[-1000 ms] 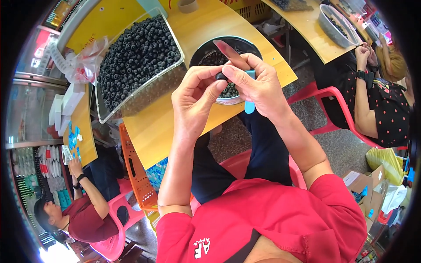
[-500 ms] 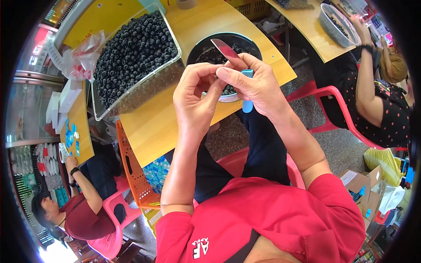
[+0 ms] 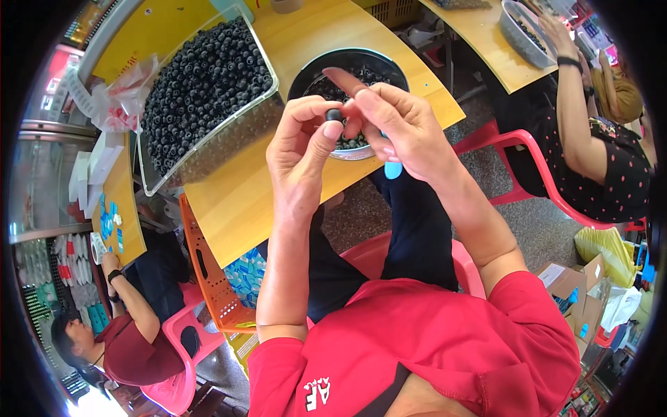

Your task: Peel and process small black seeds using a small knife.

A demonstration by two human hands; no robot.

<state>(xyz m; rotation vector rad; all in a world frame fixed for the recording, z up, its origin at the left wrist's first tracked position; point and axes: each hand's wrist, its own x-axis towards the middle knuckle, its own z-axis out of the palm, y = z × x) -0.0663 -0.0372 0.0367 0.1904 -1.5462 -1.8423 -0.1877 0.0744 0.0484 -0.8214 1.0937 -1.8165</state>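
Between thumb and fingertips, my left hand (image 3: 300,142) pinches a small round black piece (image 3: 333,115). Close beside it, my right hand (image 3: 406,125) is closed around a knife with a blue handle (image 3: 393,169). The knife's blade (image 3: 342,80) points up and left, its shiny face reflecting red. Both hands are raised in front of a round dark basin (image 3: 300,82), partly covering it. Similar dark pieces (image 3: 373,71) lie inside the basin. At the left stands a clear plastic bin (image 3: 229,128), heaped with many such black pieces (image 3: 201,90).
The basin and bin rest on a wooden table (image 3: 240,208). An orange perforated crate (image 3: 208,278) stands below its left edge. A crumpled plastic bag (image 3: 125,104) is beside the bin. People sit at left and right; a pink chair (image 3: 528,156) is on the right.
My left fingertips have opened out, so the black piece now shows. The right hand's thumb has shifted, and the knife blade has tilted lower and slightly left.
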